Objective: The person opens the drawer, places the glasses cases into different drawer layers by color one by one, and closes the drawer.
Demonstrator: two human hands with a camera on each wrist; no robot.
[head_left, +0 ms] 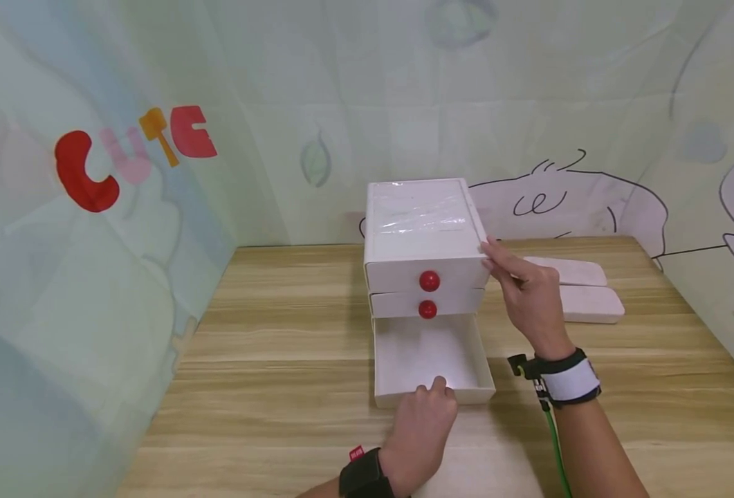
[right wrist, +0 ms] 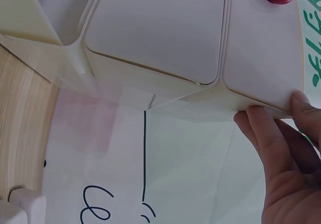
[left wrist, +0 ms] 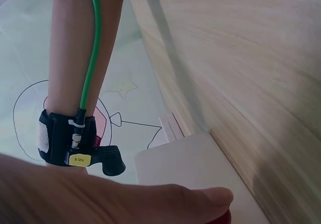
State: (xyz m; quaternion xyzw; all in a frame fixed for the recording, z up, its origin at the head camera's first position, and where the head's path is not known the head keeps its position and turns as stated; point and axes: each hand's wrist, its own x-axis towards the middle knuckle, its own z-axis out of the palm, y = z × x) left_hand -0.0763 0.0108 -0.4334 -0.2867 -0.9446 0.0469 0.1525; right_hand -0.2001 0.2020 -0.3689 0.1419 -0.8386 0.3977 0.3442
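Note:
A small white drawer cabinet [head_left: 425, 242] stands on the table with its bottom drawer [head_left: 385, 399] pulled out; the drawer holds nothing visible. Red round knobs mark the top drawer [head_left: 460, 275] and the middle drawer [head_left: 460, 301], which are closed. At the bottom drawer's front, my left hand [head_left: 421, 432] pinches a red knob [left wrist: 224, 218], largely covered by the thumb. My right hand [head_left: 531, 304] holds the cabinet's upper right front edge, thumb on top and fingers against the side, as the right wrist view also shows.
Two white rounded slabs [head_left: 591, 304] lie on the wood-grain table [head_left: 279, 360] to the right of the cabinet. A printed cloth [head_left: 304, 83] surrounds the table at the back and sides. A green cable [head_left: 556, 449] runs along the right forearm.

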